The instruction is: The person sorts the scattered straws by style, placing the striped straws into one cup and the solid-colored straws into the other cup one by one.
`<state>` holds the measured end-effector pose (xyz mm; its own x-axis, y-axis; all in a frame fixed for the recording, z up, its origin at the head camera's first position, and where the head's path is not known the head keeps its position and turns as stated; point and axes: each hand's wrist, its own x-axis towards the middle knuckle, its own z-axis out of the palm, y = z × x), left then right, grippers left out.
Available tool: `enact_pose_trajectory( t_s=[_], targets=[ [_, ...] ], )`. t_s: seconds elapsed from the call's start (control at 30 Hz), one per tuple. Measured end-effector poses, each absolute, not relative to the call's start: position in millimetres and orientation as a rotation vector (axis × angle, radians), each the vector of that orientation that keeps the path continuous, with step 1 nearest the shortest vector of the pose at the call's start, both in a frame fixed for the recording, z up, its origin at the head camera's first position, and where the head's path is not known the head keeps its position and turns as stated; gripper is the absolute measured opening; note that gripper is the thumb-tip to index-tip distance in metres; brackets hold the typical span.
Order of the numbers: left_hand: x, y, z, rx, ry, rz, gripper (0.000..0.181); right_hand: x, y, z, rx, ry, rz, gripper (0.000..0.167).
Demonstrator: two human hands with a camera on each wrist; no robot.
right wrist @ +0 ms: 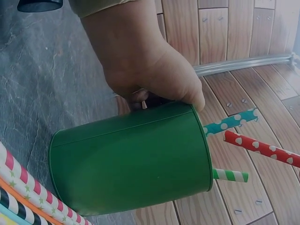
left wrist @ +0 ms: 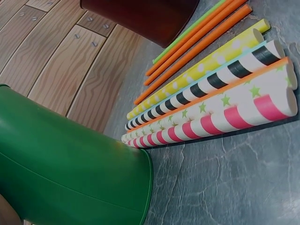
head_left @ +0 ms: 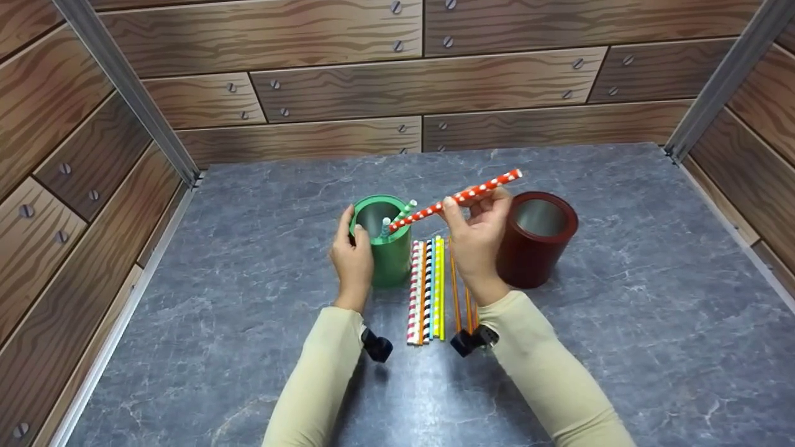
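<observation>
In the head view a green can (head_left: pixel 391 264) stands with the left hand (head_left: pixel 354 257) gripping its left side, thumb at the rim. A teal dotted straw (right wrist: pixel 229 123) and a green-striped straw (right wrist: pixel 232 175) stick out of its mouth. The right hand (head_left: pixel 481 239) pinches a red straw with white hearts (head_left: pixel 490 185), slanted, its lower end over the can's opening. Between the can and the right forearm lies a row of straws: pink-striped (left wrist: pixel 211 123), black-striped (left wrist: pixel 218 80) and yellow (head_left: pixel 439 285) ones among them.
A dark red can (head_left: pixel 528 261) stands right of the right hand, its mouth facing up. Thin orange straws (head_left: pixel 455 292) lie partly beneath the right wrist. Wood-patterned walls (head_left: pixel 335 93) bound the grey marbled table (head_left: pixel 217 279) at the back and sides.
</observation>
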<state>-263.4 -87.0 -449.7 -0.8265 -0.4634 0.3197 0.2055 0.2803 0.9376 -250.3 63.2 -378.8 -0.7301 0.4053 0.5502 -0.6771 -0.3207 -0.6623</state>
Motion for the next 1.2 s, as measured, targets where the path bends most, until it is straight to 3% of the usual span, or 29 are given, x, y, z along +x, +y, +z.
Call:
enact_pose_trajectory(
  t_s=[0.7, 1.2],
  targets=[
    [-263, -87, -449, 0.238, -2.005, -1.598, 0.041, -257, 52, -393, 0.410, -1.624, 1.775, 0.033],
    [-264, -86, -449, 0.257, -1.995, -1.588, 0.041, -255, 42, -403, 0.371, -1.934, 1.718, 0.016]
  ],
)
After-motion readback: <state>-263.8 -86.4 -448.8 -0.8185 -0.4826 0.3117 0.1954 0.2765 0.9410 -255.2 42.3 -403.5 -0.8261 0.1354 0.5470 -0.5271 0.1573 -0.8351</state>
